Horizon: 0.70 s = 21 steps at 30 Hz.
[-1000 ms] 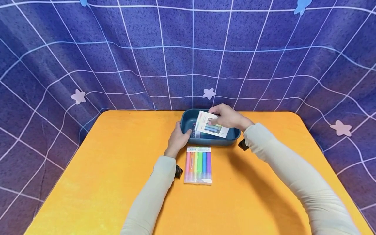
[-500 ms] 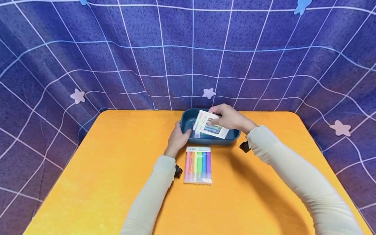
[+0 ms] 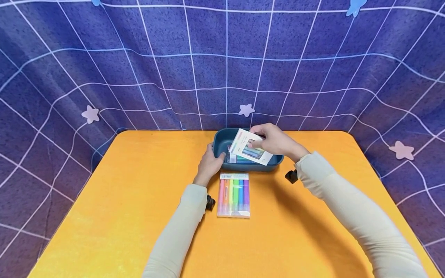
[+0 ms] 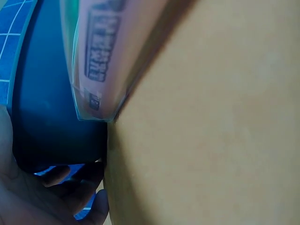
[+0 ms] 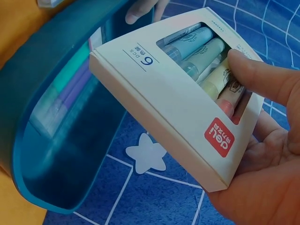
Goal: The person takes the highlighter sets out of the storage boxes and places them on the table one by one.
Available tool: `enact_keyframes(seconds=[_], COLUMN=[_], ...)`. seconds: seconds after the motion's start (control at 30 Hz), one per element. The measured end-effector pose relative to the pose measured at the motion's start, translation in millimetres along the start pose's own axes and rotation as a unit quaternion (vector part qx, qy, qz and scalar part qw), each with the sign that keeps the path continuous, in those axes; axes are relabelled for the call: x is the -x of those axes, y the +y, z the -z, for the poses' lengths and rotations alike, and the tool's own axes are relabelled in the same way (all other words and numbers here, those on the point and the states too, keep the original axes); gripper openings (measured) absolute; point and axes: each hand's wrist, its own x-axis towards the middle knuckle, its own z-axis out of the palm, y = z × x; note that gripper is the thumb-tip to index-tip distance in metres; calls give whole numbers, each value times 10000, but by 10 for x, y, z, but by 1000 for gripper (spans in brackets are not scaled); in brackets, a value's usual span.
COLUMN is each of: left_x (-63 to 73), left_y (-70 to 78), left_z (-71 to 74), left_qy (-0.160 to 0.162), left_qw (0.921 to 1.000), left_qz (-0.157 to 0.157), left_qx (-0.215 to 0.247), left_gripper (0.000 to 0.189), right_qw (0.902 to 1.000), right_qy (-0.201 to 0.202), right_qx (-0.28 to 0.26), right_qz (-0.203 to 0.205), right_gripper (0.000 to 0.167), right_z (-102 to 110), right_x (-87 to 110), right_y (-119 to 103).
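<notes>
Right-hand grip (image 3: 274,140) pinches the flat white cardboard pen box (image 5: 178,98) over the teal oblong plastic bin (image 3: 248,166); left grip (image 3: 209,163) holds its end; box has turned slightly since a second ago, so not set down yet imo

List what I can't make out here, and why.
Head: part of the inner pack, behind the white box; that box's lettering, too small.
Left wrist: print on the marker pack, blurred; the rest of it, past the top edge.
Right wrist: part of the right grip, past the right edge.
</notes>
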Motion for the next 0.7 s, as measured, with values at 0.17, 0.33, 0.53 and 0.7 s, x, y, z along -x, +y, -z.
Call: enact_keyframes(seconds=[0.17, 0.33, 0.53, 0.7], left_x=[7, 23, 34, 30], left_y=[-1, 9, 21, 14], left_z=[19, 31, 32, 25], left_qy=[-38, 0, -11, -12], left_qw=[10000, 9998, 9999, 9999], left_qz=[-36, -171, -144, -131], left_qx=[6, -52, -28, -9], left_gripper=[70, 68, 68, 68], right_qw=[9999, 9994, 9974, 9966], right_qy=[-35, 60, 113, 206], right_qx=[-149, -327, -705, -799], right_qz=[-19, -26, 50, 41], right_gripper=[4, 7, 7, 8], right_z=[-23, -49, -109, -141], right_x=[38, 109, 173, 236], right_y=[8, -7, -17, 5])
